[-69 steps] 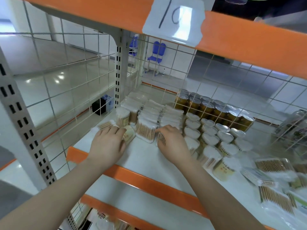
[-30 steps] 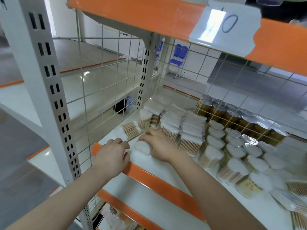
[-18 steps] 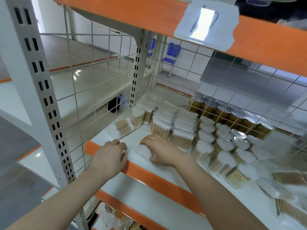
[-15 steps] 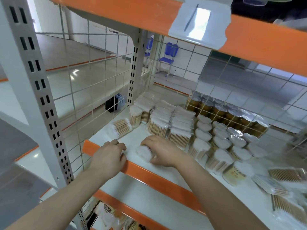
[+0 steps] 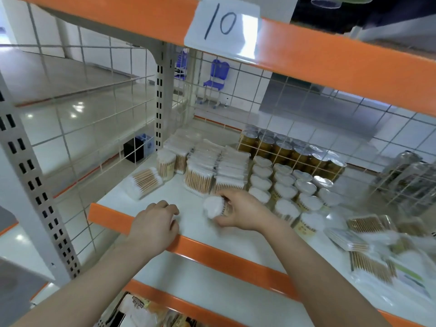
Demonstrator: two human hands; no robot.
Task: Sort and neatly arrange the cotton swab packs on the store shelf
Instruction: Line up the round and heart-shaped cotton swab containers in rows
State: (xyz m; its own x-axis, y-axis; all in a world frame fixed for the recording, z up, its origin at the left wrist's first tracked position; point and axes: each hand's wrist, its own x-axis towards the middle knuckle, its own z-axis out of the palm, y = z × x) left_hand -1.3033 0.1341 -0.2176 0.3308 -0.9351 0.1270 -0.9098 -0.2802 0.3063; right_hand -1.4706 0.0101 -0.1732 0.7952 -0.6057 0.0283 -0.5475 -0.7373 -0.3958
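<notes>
Nearest the camera, two bare forearms reach up from the bottom of the frame onto a white store shelf (image 5: 236, 234) edged with an orange front rail (image 5: 212, 253). The left hand (image 5: 153, 226) rests on that rail with its fingers curled over onto the shelf surface; it holds nothing. To its right, the right hand (image 5: 243, 212) grips a round tub of cotton swabs (image 5: 213, 207) tipped on its side, its white heart-shaped top facing left — fingers and thumb wrapped round its body, just above the shelf.

Further back on the left, a flat clear pack of wooden-stemmed swabs (image 5: 145, 182) lies on its own, near a single upright tub (image 5: 165, 164). Behind the right hand stand tidy rows of upright flat packs (image 5: 212, 166), white tips up. Just right of them, heart-topped tubs (image 5: 283, 185) stand in rows, and behind those a block of amber jars with clear lids (image 5: 290, 149) sits against the wire mesh back.

At the right edge, loose packs (image 5: 368, 244) lie in a jumbled heap, blurred. A wire basket (image 5: 408, 178) stands beyond them; its contents are too blurred to make out.

Overhead, an orange beam carries a white paper label (image 5: 224, 24) hand-marked "10". Through the mesh — a tiled floor and a blue chair (image 5: 215, 77).
</notes>
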